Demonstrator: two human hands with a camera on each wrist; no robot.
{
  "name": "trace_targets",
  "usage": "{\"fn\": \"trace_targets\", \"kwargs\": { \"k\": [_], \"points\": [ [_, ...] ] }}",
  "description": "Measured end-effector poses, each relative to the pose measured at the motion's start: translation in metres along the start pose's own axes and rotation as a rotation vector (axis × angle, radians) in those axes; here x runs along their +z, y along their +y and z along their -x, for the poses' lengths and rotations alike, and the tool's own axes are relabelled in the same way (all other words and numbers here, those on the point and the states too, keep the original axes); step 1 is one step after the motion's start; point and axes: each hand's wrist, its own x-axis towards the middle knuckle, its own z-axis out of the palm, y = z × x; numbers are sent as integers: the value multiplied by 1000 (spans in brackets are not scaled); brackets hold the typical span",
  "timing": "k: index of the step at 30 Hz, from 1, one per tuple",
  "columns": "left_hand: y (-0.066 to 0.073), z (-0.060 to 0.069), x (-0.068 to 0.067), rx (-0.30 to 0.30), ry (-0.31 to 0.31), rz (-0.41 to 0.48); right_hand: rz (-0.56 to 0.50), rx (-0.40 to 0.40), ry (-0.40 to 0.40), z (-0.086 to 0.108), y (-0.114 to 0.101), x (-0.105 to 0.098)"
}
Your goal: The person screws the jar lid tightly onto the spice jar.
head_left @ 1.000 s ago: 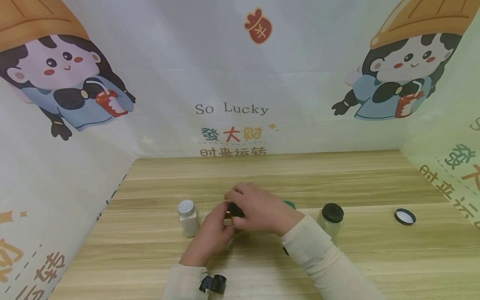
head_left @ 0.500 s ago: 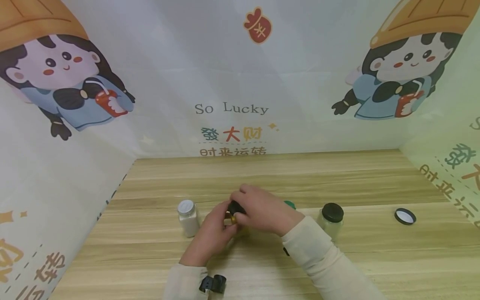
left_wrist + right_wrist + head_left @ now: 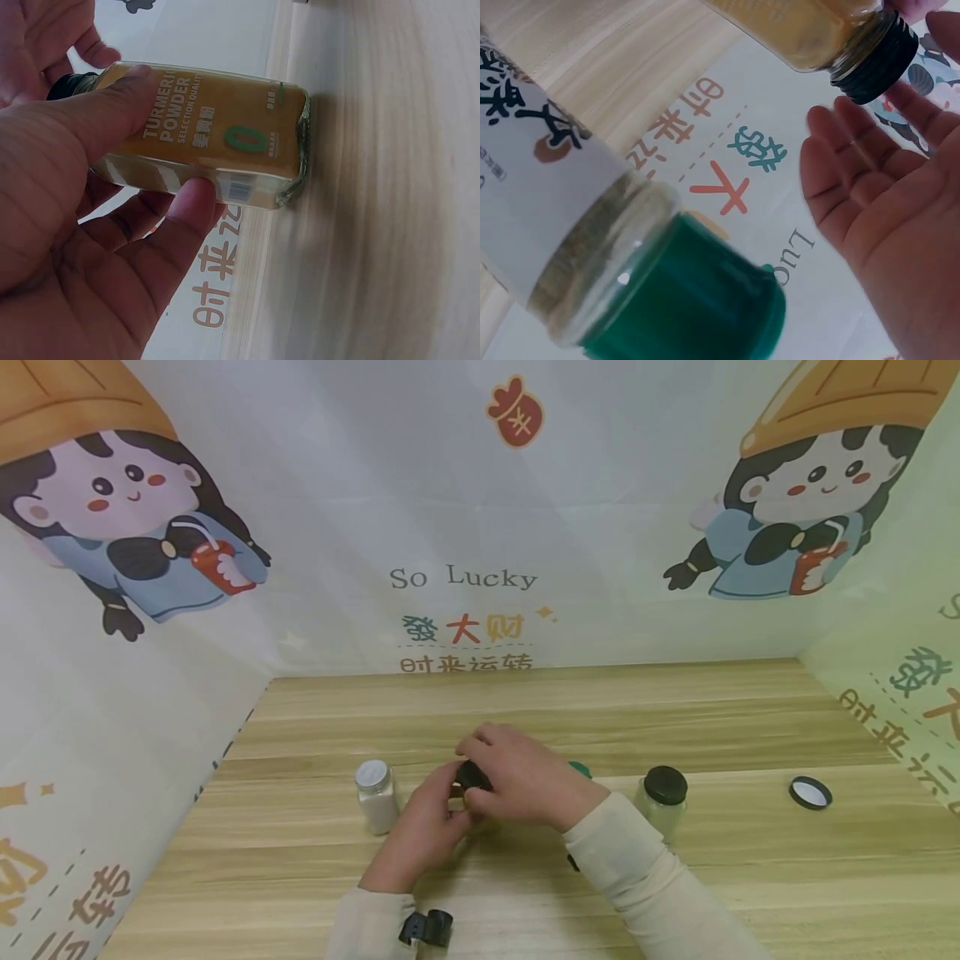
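Note:
My left hand (image 3: pixel 427 827) grips a square glass bottle of turmeric powder (image 3: pixel 217 124), thumb across the label and fingers underneath. In the left wrist view the bottle lies tilted on its side, above the table. On its neck is a black lid (image 3: pixel 881 60). My right hand (image 3: pixel 517 781) is at this lid, index finger close behind it or touching. In the right wrist view a small gap shows between thumb and lid, and the other fingers (image 3: pixel 829 165) spread loosely. The head view hides most of the bottle behind both hands.
A white-capped jar of pale powder (image 3: pixel 378 806) stands left of my hands. At right are a black-lidded jar (image 3: pixel 664 802) and a loose black-rimmed lid (image 3: pixel 810 793). A green-capped jar (image 3: pixel 697 292) stands partly behind my right wrist. A printed cloth wall (image 3: pixel 600 610) encloses the wooden table (image 3: pixel 337 718).
My right hand's fingers and thumb shift slightly about the black lid. An amber patch seen below the lid half a second ago is now mostly covered. The left hand stays put.

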Motion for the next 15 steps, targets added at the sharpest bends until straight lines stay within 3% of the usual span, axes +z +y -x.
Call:
{"fn": "trace_targets", "kwargs": {
  "k": [5,15],
  "points": [
    [1,0,0,-15,-15,-11,9,-74,2,-1,-1,0],
    [0,-1,0,1,1,-15,21,-29,-28,-1,0,-1]
  ]
}}
